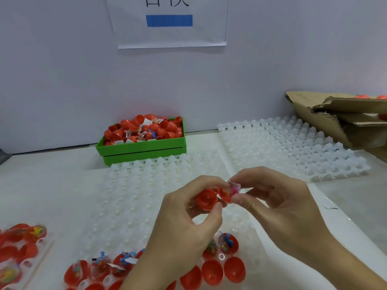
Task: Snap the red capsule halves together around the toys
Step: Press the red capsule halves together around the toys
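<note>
My left hand (184,222) grips an empty red capsule half (206,198), its hollow facing me. My right hand (278,204) pinches a second red half (225,194) that holds a small bagged toy (234,188) sticking out of its mouth. The two halves sit side by side, nearly touching, above a white moulded tray (136,195). On the tray's near rows stand several red halves, some empty (234,268), some with bagged toys (228,243).
A green bin (142,146) piled with red halves and toy bags stands at the back. Another white tray (293,147) lies to the right, a torn cardboard box (339,116) beyond it. A bag of filled capsules (18,252) lies at the left edge.
</note>
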Demonstrator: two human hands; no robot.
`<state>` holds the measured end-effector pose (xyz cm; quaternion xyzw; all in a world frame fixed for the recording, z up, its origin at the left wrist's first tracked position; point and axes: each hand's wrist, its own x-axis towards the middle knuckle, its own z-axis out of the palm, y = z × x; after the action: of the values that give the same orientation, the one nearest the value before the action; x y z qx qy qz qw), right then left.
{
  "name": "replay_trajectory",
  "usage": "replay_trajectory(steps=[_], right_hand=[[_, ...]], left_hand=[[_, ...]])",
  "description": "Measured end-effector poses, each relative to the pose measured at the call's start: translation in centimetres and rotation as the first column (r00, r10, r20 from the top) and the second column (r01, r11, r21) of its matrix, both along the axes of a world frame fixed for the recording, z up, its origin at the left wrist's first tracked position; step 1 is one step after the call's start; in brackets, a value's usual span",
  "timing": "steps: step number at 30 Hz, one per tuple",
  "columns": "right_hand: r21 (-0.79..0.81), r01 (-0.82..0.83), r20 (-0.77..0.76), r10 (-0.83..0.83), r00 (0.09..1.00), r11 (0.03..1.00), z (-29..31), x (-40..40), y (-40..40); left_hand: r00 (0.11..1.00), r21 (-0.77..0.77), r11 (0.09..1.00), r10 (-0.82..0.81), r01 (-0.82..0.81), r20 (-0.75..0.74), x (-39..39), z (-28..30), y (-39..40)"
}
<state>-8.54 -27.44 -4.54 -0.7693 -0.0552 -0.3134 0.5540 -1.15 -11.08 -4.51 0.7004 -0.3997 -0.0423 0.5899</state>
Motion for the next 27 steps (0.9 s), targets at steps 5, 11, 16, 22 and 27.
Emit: replay_trajectory(steps=[5, 11, 16, 22, 27], right_hand=[[0.064, 0.008, 0.008, -0.009, 1.0, 0.998, 0.06, 0.04, 0.26], [0.088, 0.025, -0.001, -0.026, 1.0, 0.996, -0.1, 0.06, 0.23], [0.221, -0.065, -0.068, 0.081, 0.994, 0.973, -0.31, 0.16, 0.06], [0.254, -0.092, -0.054, 0.109, 0.993, 0.963, -0.06, 0.19, 0.05], [0.2, -0.097, -0.037, 0.106, 0.994, 0.975, 0.01, 0.0, 0.18]], left_hand=[[1.0, -0.03, 1.0, 0.001, -0.002, -0.027, 0.02, -0.04, 0.04], [0.999, -0.039, 0.999, 0.003, -0.005, -0.054, -0.1, 0.1, -0.02], [0.989, -0.079, 0.997, -0.003, -0.008, -0.149, -0.34, 0.36, -0.11], [0.974, -0.197, 0.976, 0.05, -0.095, -0.221, -0.13, 0.5, -0.23], [0.987, -0.239, 0.966, 0.061, -0.095, -0.145, 0.08, 0.65, -0.22]])
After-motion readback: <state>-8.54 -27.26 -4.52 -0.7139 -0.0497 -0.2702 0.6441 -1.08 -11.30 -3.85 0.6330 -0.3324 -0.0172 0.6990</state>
